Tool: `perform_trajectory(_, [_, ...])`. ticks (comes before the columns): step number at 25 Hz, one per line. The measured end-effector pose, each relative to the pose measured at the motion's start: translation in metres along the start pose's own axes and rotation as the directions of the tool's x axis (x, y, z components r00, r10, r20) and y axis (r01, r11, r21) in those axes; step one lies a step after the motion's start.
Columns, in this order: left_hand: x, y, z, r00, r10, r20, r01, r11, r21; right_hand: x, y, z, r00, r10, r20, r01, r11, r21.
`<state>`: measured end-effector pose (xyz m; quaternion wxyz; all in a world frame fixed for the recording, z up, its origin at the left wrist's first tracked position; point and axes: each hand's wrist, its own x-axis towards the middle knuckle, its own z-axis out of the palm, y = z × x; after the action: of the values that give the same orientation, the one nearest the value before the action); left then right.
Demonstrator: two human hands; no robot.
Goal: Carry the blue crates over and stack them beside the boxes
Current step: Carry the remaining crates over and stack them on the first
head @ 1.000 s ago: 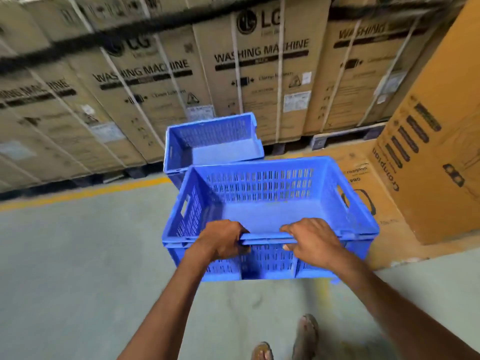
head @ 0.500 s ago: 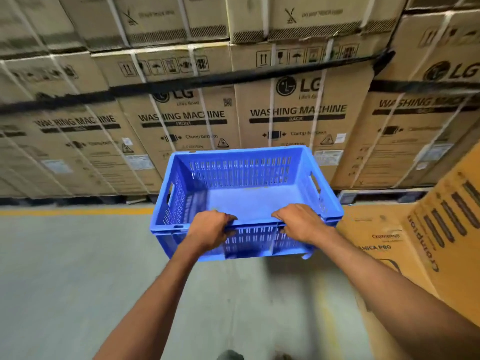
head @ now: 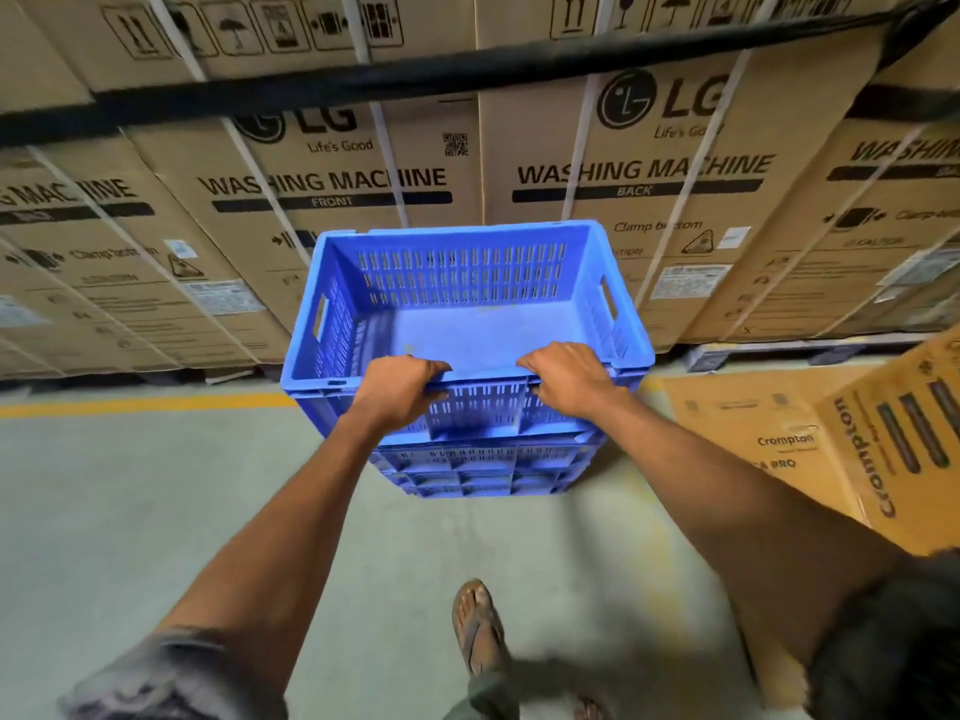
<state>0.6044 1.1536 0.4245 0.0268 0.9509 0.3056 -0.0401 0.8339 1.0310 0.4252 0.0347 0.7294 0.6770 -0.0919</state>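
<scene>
I hold an empty blue slotted crate [head: 467, 314] by its near rim, my left hand [head: 397, 389] and my right hand [head: 569, 379] both closed over that edge. Directly under it a stack of blue crates [head: 478, 470] stands on the floor, only its near walls showing. The held crate sits right over the stack; whether it rests on it I cannot tell. Behind the crates rises a wall of LG washing machine boxes [head: 332, 184].
Orange Crompton cartons [head: 810, 444] lie on the floor to the right of the stack. A yellow floor line [head: 145, 405] runs along the box row. A black strap [head: 467, 75] crosses the boxes. My sandalled foot [head: 475, 626] is on the grey concrete floor.
I have walked up to the box wall with the crate. It has come down over the stack of crates, which was hidden behind it half a second ago.
</scene>
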Motion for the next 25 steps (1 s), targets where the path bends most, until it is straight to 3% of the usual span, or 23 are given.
perform_trajectory(4, [0.018, -0.017, 0.039, 0.998, 0.062, -0.006, -0.062, 0.998, -0.02, 0.019, -0.005, 0.029, 0.997, 0.055, 0.052, -0.055, 0.998, -0.008])
perform_trajectory(9, [0.015, -0.019, 0.078, 0.993, 0.063, 0.096, -0.066, 0.998, 0.025, 0.017, -0.012, 0.058, 0.985, 0.112, 0.133, -0.107, 0.993, -0.043])
perform_trajectory(17, [0.012, -0.011, 0.073, 0.978, 0.067, 0.197, -0.068, 0.998, -0.002, 0.013, -0.007, 0.062, 0.962, 0.159, 0.221, -0.151, 0.987, -0.05])
perform_trajectory(20, [0.016, -0.014, 0.064, 0.944, 0.046, 0.327, 0.022, 0.98, -0.2, 0.014, 0.001, 0.063, 0.939, 0.125, 0.319, -0.193, 0.962, 0.191])
perform_trajectory(21, [0.016, -0.021, 0.057, 0.955, 0.004, 0.298, 0.075, 0.964, -0.256, 0.016, 0.008, 0.061, 0.935, 0.109, 0.336, -0.214, 0.931, 0.294])
perform_trajectory(23, [0.026, -0.047, 0.054, 0.987, -0.152, -0.042, 0.134, 0.949, -0.287, 0.027, 0.034, 0.062, 0.972, 0.187, 0.139, -0.225, 0.912, 0.342])
perform_trajectory(24, [0.035, -0.065, 0.055, 0.952, -0.231, -0.202, 0.184, 0.957, -0.224, 0.035, 0.05, 0.063, 0.965, 0.262, -0.015, -0.251, 0.937, 0.245])
perform_trajectory(25, [0.043, -0.084, 0.058, 0.917, -0.292, -0.272, 0.261, 0.954, -0.145, 0.043, 0.065, 0.065, 0.936, 0.332, -0.118, -0.321, 0.941, 0.109])
